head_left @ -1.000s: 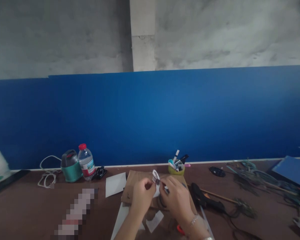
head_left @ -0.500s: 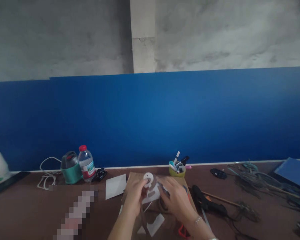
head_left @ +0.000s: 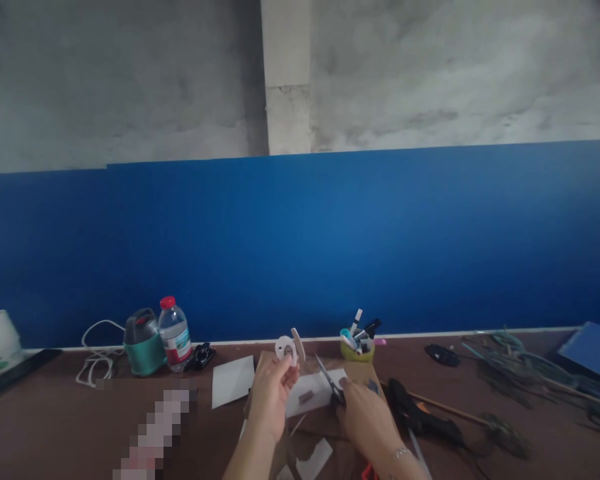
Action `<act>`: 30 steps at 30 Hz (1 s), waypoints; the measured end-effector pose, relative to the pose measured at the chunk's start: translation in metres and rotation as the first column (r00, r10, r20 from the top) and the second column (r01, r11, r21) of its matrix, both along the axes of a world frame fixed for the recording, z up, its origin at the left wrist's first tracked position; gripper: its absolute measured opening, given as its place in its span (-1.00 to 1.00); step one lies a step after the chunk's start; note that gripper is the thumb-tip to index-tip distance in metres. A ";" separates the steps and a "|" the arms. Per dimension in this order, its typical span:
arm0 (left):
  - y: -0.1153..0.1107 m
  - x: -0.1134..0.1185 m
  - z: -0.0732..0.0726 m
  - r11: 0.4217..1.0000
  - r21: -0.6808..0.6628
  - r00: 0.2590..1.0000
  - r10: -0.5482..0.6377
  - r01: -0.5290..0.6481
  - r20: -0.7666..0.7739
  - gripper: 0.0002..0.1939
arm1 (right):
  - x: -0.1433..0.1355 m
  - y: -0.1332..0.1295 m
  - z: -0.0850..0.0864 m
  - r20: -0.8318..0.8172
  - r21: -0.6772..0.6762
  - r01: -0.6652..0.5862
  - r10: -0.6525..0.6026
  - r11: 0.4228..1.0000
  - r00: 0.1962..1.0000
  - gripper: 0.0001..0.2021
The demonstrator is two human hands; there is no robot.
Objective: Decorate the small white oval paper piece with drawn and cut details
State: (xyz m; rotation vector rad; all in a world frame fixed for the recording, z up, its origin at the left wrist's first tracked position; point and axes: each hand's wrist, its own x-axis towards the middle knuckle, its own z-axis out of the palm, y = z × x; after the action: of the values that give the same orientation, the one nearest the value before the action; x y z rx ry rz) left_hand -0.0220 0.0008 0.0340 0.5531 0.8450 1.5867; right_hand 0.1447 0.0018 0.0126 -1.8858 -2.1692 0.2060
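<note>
Between the thumb and fingers of my left hand (head_left: 273,400) is a small white disc (head_left: 284,347) with a dark hole and a darker mark on it. A pale curved strip (head_left: 299,345) stands up at its right edge; whether it joins the disc I cannot tell. My right hand (head_left: 367,415) is closed around scissors (head_left: 331,380) with dark handles, their blades parted and pointing up to the left. Below and between the hands lies a white sheet (head_left: 321,393) with a small rectangular opening. Closer to me is a cut white scrap (head_left: 315,460).
Brown cardboard (head_left: 363,371) lies under the work. Behind it stands a pen cup (head_left: 357,351). To the right are a black glue gun (head_left: 413,413), a computer mouse (head_left: 442,355) and tangled stems (head_left: 510,373). At left stand a water bottle (head_left: 175,337) and a teal container (head_left: 145,352).
My left hand has shifted slightly left with the disc, and the curved strip now stands upright. My right hand has moved away to the right and down, bringing the scissor blades into clear view.
</note>
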 end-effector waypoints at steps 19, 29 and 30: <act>-0.019 0.033 0.005 0.989 -0.085 0.987 -0.128 0.120 -0.092 -0.76 | -0.022 -0.002 0.014 -0.990 -0.136 -0.038 -0.137 0.990 -0.031 -0.49; -0.017 0.028 0.001 0.986 -0.169 0.982 -0.031 -0.001 -0.189 -0.63 | -0.032 0.001 0.006 -0.992 0.069 -0.144 0.083 0.987 0.096 -0.61; -0.017 0.027 0.003 0.987 -0.161 0.984 -0.011 -0.018 -0.178 -0.64 | -0.032 0.000 0.005 -0.990 0.074 -0.169 0.093 0.983 0.105 -0.60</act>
State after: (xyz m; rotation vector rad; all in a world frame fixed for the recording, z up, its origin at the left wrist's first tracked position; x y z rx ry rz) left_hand 0.0052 -0.0163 0.0367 0.5828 1.0996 1.4708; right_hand 0.1131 0.0023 0.0175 -0.8767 -1.2309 1.2125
